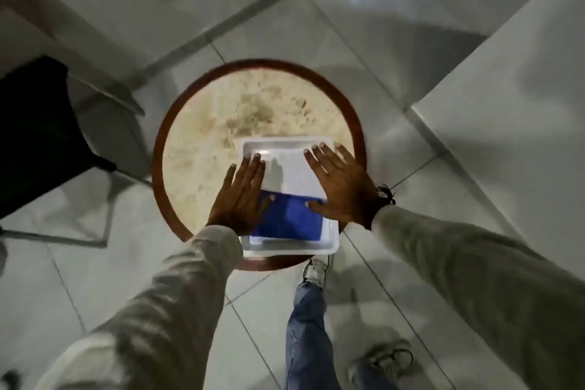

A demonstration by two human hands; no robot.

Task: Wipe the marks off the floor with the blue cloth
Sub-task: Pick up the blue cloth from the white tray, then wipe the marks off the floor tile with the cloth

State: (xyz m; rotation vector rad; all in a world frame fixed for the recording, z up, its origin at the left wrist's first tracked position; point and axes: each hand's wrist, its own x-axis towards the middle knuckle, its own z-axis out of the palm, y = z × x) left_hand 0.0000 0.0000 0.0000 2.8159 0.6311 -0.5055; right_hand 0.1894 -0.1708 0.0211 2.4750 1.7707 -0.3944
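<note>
A folded blue cloth [289, 217] lies in the near half of a white rectangular tray [286, 146]. The tray rests on a small round table [202, 142] with a beige stone top and a brown rim. My left hand [242, 196] lies flat over the tray's left side, fingers spread, thumb on the cloth. My right hand [340, 182] lies flat over the tray's right side, its thumb touching the cloth's right corner. Neither hand is closed around anything. The floor [348, 25] is pale glossy tile; I can make out no marks on it in this dim light.
A dark chair or seat [34, 136] with metal legs stands left of the table. A white wall or cabinet face [512, 111] rises at the right. My jeans leg [305, 326] and two sneakers are on the floor below the table's near edge.
</note>
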